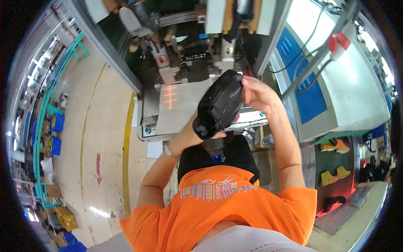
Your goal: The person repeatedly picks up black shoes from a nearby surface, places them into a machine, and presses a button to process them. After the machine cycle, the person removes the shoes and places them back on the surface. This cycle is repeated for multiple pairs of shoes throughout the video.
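Both hands are holding a black shoe [220, 105] up over the grey machine bed [184, 107]: left hand [200, 131] is cupping its lower end, right hand [257, 93] is gripping the top, steadying it, apparently for inspection

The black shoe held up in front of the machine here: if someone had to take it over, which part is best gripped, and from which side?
Probably the middle of the black shoe, from the upper left. It stands on end, tilted: the left hand holds its lower end and the right hand cups its upper right side, so only the left flank is bare. Its narrower midsection looks easiest to wrap fingers around.
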{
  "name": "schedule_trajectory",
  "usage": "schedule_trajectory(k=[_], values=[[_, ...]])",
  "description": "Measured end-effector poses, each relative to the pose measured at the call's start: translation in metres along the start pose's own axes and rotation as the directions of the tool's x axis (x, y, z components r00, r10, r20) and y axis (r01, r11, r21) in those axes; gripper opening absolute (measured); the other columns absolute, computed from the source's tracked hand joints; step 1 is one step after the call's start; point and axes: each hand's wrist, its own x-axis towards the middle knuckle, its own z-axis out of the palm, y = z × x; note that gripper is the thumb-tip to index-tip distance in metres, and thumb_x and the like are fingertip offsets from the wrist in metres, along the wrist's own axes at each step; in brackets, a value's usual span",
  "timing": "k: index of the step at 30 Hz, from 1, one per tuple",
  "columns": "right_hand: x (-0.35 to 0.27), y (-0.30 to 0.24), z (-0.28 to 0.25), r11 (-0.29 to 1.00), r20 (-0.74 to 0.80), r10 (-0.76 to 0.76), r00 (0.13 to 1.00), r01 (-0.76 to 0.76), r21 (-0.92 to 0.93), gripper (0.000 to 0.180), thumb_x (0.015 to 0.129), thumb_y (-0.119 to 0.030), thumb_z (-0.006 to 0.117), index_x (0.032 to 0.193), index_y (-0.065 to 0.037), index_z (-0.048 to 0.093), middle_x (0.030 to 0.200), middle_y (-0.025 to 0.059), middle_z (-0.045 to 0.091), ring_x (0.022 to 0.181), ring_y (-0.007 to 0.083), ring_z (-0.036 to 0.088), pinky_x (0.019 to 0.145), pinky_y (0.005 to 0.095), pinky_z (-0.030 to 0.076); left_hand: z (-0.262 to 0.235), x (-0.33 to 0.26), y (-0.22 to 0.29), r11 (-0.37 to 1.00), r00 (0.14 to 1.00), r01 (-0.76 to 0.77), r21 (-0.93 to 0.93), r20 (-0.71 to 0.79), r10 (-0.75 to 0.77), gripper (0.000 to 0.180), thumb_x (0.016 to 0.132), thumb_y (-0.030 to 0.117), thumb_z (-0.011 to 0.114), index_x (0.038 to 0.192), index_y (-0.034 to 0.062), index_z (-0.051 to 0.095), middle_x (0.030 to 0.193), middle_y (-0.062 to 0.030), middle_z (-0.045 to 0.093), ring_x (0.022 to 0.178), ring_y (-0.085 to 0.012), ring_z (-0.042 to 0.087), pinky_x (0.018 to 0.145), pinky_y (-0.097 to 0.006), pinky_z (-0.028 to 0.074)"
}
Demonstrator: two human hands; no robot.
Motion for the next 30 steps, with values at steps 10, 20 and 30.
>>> schedule_trajectory(k=[10,20,30], values=[[0.074,-0.018,0.103,0.745,0.195,0.296,0.935,-0.099,-0.66,0.025,0.075,-0.029,0.067,0.077,-0.005,0.06,0.067,-0.0055,0.054,0.062,0.0021,0.045,0.054,0.0187,0.033,-0.139,0.014,0.068,0.997,0.983,0.042,-0.071,0.182,-0.029,0.038,0.08,0.031,0.061,0.1,-0.0001,0.051,0.092,0.0002,0.052,0.084,-0.0062,0.047,0.07,-0.022,0.04],[0.108,-0.041,0.11,0.882,0.509,0.03,0.861,0.217,-0.419,0.018,0.082,-0.013,0.06,0.096,-0.005,0.054,0.083,-0.0037,0.056,0.071,0.0046,0.049,0.064,0.0195,0.038,-0.202,-0.009,0.079,0.975,0.996,-0.065,-0.214,0.042,0.075,0.028,0.081,0.029,0.063,0.094,0.0059,0.053,0.084,0.0046,0.053,0.073,-0.0012,0.045,0.061,-0.016,0.037],[0.242,-0.056,0.136,0.746,0.2,-0.584,0.787,0.617,-0.25,0.008,0.081,-0.003,0.058,0.089,-0.004,0.06,0.083,0.0023,0.062,0.074,0.009,0.056,0.071,0.0221,0.044,-0.285,0.064,0.065,0.885,0.818,-0.373,-0.28,-0.549,0.171,0.015,0.089,0.019,0.05,0.097,0.0073,0.054,0.079,0.0053,0.052,0.07,-0.0023,0.046,0.062,-0.018,0.038]])
